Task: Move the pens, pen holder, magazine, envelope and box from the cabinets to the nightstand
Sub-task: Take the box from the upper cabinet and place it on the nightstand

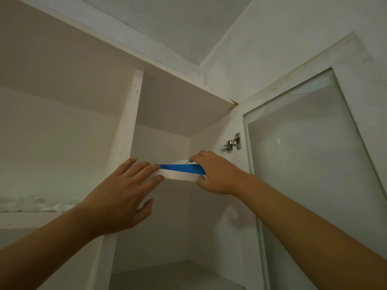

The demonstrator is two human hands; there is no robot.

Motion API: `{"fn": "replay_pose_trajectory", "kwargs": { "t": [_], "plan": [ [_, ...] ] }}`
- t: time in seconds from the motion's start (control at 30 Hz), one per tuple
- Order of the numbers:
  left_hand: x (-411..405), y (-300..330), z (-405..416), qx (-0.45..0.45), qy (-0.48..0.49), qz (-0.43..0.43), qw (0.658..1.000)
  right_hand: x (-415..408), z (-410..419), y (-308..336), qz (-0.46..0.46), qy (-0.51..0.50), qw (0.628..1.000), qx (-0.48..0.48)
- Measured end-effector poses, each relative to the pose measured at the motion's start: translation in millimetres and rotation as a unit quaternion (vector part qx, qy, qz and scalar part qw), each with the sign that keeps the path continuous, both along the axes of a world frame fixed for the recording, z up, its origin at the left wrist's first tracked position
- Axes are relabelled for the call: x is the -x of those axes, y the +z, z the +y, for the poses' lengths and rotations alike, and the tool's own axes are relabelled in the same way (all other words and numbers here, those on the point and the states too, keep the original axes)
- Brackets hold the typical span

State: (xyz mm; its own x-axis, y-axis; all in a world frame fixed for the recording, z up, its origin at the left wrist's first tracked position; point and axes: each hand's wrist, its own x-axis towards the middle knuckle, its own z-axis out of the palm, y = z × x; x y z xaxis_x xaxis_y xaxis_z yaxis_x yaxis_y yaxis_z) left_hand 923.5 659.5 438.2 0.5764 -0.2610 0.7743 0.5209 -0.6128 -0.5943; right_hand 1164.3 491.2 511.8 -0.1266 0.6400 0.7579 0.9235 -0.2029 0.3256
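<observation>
Because the box (pixel 180 172) sits high on a shelf (pixel 167 275) of the open cabinet, it is reached from both ends: the left hand (pixel 117 195) is laid flat-fingered against its left end, and the right hand (pixel 215 172) is clamped on its right end. Between them the box is spanned, blue above white.

A home, it seems; white built-in cabinets (pixel 134 126) with a hinged glass door (pixel 303 164) under a plastered ceiling (pixel 178 24).
</observation>
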Motion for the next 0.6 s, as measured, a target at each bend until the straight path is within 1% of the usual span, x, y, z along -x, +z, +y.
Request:
{"fn": "replay_pose_trajectory", "kwargs": {
  "t": [0.13, 0.3, 0.4, 0.5, 0.6],
  "plan": [
    [-0.3, -0.6, 0.5, -0.005, -0.007, -0.003, 1.000, -7.5, -2.3, 12.2, 0.063, -0.015, 0.998, 0.003],
    [0.2, -0.8, -2.3, -0.009, -0.010, -0.006, 1.000, -19.9, 2.1, 25.0, 0.098, -0.079, 0.991, 0.036],
    [1.6, -0.7, -3.2, -0.009, -0.012, -0.005, 1.000, -22.3, 8.3, 27.5, 0.097, -0.105, 0.988, 0.055],
    [1.8, -0.7, -2.8, -0.005, -0.012, -0.003, 1.000, -24.9, 13.3, 28.3, 0.105, -0.095, 0.989, 0.052],
    [1.4, -0.9, -2.4, -0.008, -0.008, -0.001, 1.000, -28.8, 18.3, 27.1, 0.133, -0.080, 0.986, 0.054]
  ]
}}
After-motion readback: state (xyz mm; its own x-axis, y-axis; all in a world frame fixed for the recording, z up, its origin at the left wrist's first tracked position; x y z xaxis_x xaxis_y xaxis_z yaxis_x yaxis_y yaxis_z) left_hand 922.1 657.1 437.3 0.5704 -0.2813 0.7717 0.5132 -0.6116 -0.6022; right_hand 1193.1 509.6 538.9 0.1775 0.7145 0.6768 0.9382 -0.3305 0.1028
